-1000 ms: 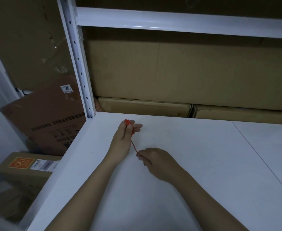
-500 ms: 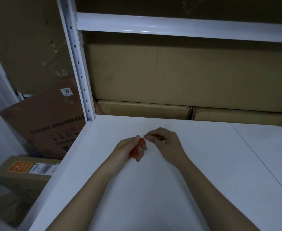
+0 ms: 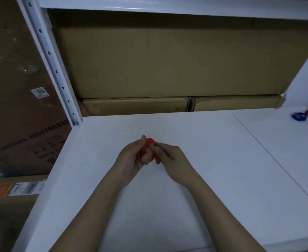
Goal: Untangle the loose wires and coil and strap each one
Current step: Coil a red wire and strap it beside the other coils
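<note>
Smooth matt white shelf (glossy metal upright), matt cardboard boxes

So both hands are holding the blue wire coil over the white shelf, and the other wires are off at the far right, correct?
Not quite: the head view shows the coil held by the left hand and right hand is red, not blue. It is over the white shelf, and the other wires do lie far right.

Dim light; white shelf on a perforated upright (cardboard boxes behind).
</note>
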The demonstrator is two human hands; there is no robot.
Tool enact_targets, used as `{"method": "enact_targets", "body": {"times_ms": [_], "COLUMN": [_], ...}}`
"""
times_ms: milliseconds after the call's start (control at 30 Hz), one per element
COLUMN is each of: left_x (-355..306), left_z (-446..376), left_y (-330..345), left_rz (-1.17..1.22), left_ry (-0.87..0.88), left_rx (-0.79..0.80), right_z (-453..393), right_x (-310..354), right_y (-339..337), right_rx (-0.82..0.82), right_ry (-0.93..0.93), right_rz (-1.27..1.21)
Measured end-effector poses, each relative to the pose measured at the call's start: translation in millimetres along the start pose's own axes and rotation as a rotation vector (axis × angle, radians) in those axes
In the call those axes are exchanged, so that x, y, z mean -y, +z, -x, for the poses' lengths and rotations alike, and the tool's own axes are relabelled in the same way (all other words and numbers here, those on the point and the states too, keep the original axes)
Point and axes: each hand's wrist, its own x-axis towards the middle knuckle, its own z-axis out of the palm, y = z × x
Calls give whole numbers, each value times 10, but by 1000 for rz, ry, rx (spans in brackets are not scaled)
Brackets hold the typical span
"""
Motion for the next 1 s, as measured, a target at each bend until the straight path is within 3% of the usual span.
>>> {"method": "enact_targets", "body": {"times_ms": [133,233,367,500,633,733,867,1000], "left_x": [96,123,216,297,447,707,1066,1524], "left_z": [-90,-191,-291,-393,-509,-721,-961,-1059], "left_y": [36,259,808,1407,2106,2598,3354,4279], "left_rz": [-102,-327,-615,-793,-690,-900,-890,-919], "left_ry": [-101,-115,-107,-126,-46,139,79,31], "left_rx": [59,141,149,254,239,127,262,293], "right_z": [128,256,540,885,1179,1467,1950,2386], "right_x": [-107,-191,-323,-394,-448,-621,-877,-1062], "right_y": [-36,-163,-430,-816,-1448,-2037,-2918,-3757], "right_rx": [-117,-191,-347,-456,-546,-615,-539,-514], "right_ry": [12,73,122,101,51,77,114,201], "right_rz": [128,124,-9,-114,-53,102,255,375]}}
